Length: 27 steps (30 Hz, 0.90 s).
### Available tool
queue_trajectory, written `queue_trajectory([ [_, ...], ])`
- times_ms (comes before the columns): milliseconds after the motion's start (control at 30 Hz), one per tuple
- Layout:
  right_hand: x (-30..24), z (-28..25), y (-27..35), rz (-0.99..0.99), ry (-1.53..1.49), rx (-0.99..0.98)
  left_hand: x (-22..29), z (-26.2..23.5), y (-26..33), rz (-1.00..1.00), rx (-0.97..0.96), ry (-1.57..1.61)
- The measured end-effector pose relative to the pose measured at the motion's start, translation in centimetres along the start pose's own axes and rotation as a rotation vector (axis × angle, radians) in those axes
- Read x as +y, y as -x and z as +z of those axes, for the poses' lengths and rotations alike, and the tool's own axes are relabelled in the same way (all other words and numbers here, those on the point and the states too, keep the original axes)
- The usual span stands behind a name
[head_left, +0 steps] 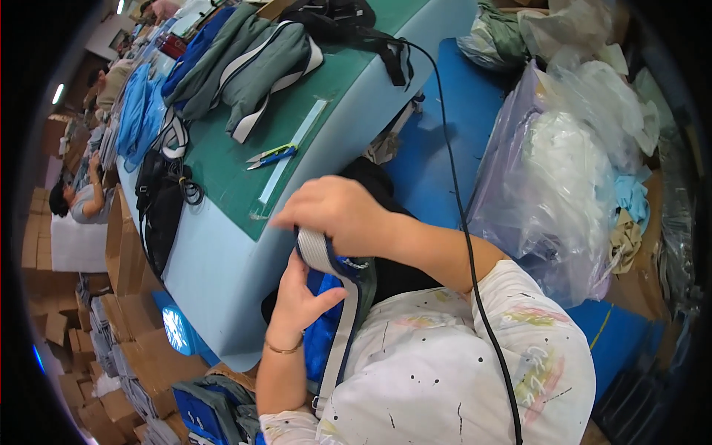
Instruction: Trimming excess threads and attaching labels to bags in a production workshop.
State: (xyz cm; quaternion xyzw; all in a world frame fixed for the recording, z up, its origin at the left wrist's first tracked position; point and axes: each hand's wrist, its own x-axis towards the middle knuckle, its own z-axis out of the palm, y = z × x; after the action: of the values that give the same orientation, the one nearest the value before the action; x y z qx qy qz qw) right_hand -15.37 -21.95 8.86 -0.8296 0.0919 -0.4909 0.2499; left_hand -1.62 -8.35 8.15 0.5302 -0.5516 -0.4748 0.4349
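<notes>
A grey-green and blue fabric piece (320, 334) rests on my lap against my shirt, edged by a pale strap (345, 326) with navy borders. My right hand (334, 215) curls over the upper end of this strap, where it bends; its fingertips are slightly blurred. Just below, my left hand (300, 297) holds the same bend from the left, its thumb apart and the other fingers partly hidden behind the strap. On the green mat (215, 163) ahead lie small thread snips (273, 156) with blue-green handles, beside a pale ruler-like strip (297, 148).
Grey-green pieces (263, 74) with white straps are heaped on the light-blue table (200, 274). A black cable (454, 163) hangs down across my right arm. Plastic bags (564, 170) bulge at right. Cardboard boxes (141, 326) stand at lower left; another person (89, 200) is beyond.
</notes>
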Motion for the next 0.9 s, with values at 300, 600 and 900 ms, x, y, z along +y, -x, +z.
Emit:
queue_trajectory([
  [300,5.4,0.8,6.9,0.484,-0.298,-0.346,0.8,0.4,2.5,0.038,0.161,0.614],
  [600,4.6,4.0,11.6,0.857,-0.885,-0.333,1.8,-2.2,4.8,0.251,0.040,0.911],
  [900,4.2,3.3,11.2,0.876,-1.178,-0.448,0.8,-3.6,6.0,0.282,0.016,1.048],
])
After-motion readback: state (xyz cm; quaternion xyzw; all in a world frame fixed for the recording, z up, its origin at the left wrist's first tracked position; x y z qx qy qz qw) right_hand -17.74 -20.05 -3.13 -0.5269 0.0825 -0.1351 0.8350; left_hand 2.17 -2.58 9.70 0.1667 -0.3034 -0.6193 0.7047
